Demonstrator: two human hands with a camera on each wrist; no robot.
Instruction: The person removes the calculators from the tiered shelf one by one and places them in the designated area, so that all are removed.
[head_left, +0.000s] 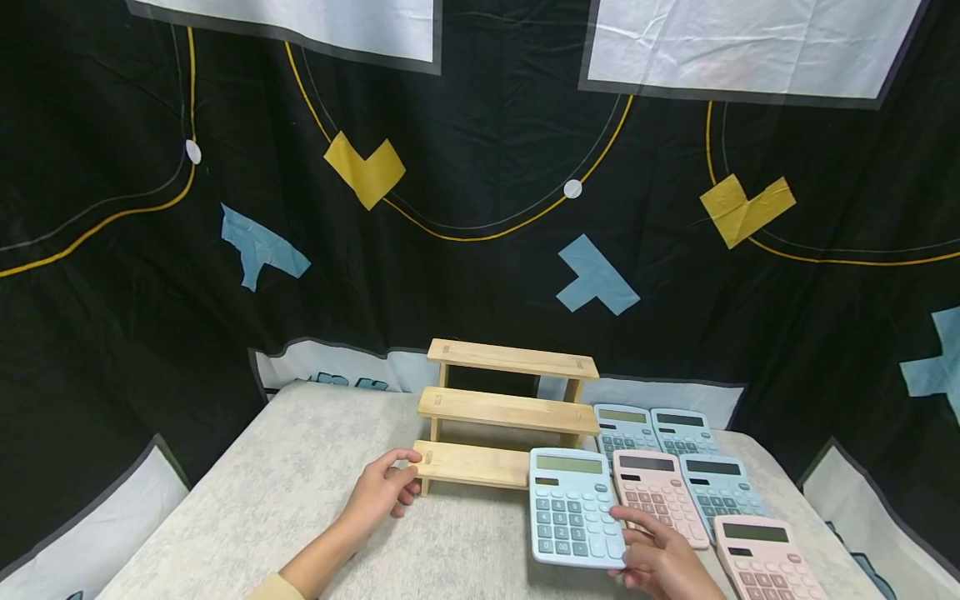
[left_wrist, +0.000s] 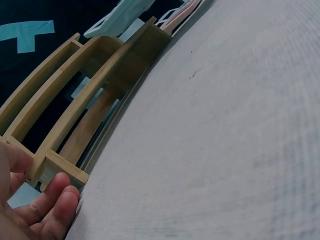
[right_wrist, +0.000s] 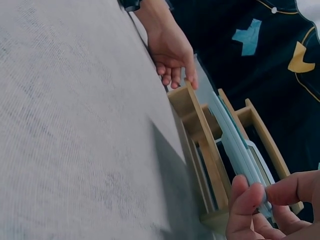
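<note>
My right hand (head_left: 663,560) pinches a light blue calculator (head_left: 566,475) by its lower right edge, thumb on one face and fingers on the other. The calculator is held up, keys toward me, in front of the right end of a three-step wooden display stand (head_left: 480,463), hiding part of the lowest step. In the right wrist view the calculator (right_wrist: 235,142) appears nearly edge-on, its shadow on the cloth below. My left hand (head_left: 378,492) grips the left end of the lowest step; in the left wrist view its fingertips (left_wrist: 60,182) lie by that step's end support.
Right of the stand, pink calculators (head_left: 660,492) and blue calculators (head_left: 723,487) lie face up on the pale cloth-covered table (head_left: 247,500). One pink calculator (head_left: 768,558) is close to my right hand. A black curtain (head_left: 480,275) with tape marks hangs behind the table.
</note>
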